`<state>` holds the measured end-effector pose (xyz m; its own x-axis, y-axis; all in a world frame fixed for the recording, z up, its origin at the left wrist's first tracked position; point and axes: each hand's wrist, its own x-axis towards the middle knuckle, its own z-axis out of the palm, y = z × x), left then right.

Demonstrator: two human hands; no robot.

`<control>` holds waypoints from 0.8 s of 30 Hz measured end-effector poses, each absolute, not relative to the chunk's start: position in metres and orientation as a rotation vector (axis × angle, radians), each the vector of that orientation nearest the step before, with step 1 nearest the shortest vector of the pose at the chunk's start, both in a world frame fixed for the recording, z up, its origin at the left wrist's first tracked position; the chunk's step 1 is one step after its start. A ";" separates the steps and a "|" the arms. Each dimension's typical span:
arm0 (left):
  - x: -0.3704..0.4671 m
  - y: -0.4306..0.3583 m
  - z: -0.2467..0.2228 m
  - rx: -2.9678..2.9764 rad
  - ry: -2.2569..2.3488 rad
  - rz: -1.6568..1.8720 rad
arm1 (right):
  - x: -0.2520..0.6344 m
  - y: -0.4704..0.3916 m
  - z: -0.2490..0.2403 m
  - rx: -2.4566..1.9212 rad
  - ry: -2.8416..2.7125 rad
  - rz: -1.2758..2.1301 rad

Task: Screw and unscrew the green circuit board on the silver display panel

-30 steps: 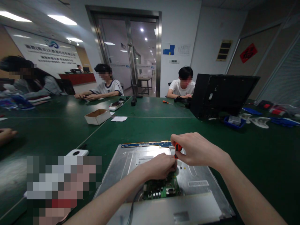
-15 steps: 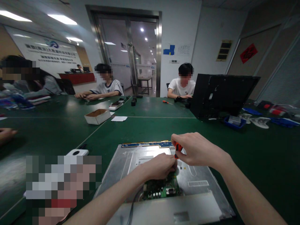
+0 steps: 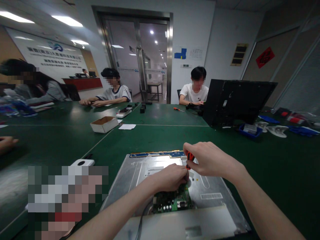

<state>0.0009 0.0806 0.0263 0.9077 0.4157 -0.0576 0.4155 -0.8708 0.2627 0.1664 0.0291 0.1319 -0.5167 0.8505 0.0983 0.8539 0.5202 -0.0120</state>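
Observation:
My right hand (image 3: 208,159) grips the red and black handle of a screwdriver (image 3: 190,156), held upright over a metal display panel (image 3: 212,186). Close beside it, my left hand (image 3: 172,176) is closed with bent fingers at the lower end of the screwdriver; what those fingers pinch is hidden. Below the left hand lies a green circuit board (image 3: 172,201) with small components and a connector. A narrow blue circuit strip (image 3: 150,154) runs along the panel's far edge. The screwdriver's tip cannot be seen.
A black monitor housing (image 3: 235,100) stands at the right, beside a blue tray (image 3: 250,130). An open cardboard box (image 3: 104,125), a white paper (image 3: 127,127) and another screwdriver (image 3: 178,109) lie on the green table (image 3: 160,138). Co-workers sit opposite and at left.
Both hands stay almost in place on the panel. The right hand shifts very slightly; the screwdriver remains in it.

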 end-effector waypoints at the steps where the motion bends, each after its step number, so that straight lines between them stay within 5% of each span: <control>1: 0.001 0.081 0.027 2.798 0.623 0.006 | 0.167 0.029 0.132 -1.492 -2.656 -0.060; 24: -0.001 0.082 0.031 2.783 0.589 0.030 | 0.165 0.031 0.133 -1.476 -2.642 -0.060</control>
<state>-0.0005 0.0824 0.0307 0.9160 0.3991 -0.0403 0.3930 -0.8726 0.2902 0.1651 0.0306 0.1325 -0.5193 0.8463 0.1190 0.8508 0.5251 -0.0213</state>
